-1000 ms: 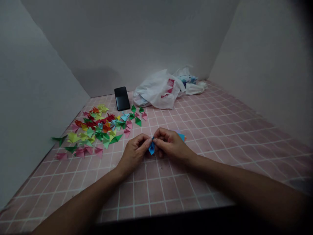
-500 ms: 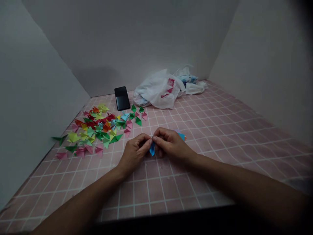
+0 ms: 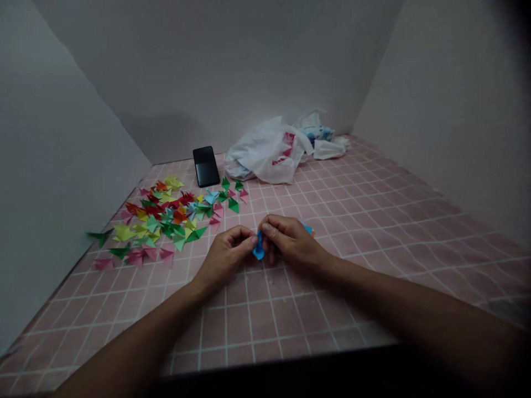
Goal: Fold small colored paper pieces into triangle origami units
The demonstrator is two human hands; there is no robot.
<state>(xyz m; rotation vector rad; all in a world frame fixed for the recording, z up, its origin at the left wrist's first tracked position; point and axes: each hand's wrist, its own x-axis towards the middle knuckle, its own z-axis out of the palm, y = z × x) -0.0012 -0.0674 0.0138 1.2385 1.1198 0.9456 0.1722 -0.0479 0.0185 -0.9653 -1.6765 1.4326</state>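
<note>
Both of my hands meet over the pink gridded mat (image 3: 373, 221), just above its surface. My left hand (image 3: 226, 257) and my right hand (image 3: 290, 240) each pinch a small blue folded paper piece (image 3: 258, 250) between thumb and fingertips. Most of the paper is hidden by the fingers. A bit of blue and orange paper (image 3: 308, 229) shows behind my right hand. To the left lies a spread of several folded paper triangles (image 3: 166, 218) in red, green, yellow, pink and light blue.
A black phone (image 3: 206, 166) leans near the back wall. A crumpled white plastic bag (image 3: 269, 150) and more bags or tissue (image 3: 327, 146) lie at the back. White walls close in on the left, back and right.
My hands have kept pinching the blue paper, which has turned slightly between the fingertips. The view has shifted a little; nothing else has moved.
</note>
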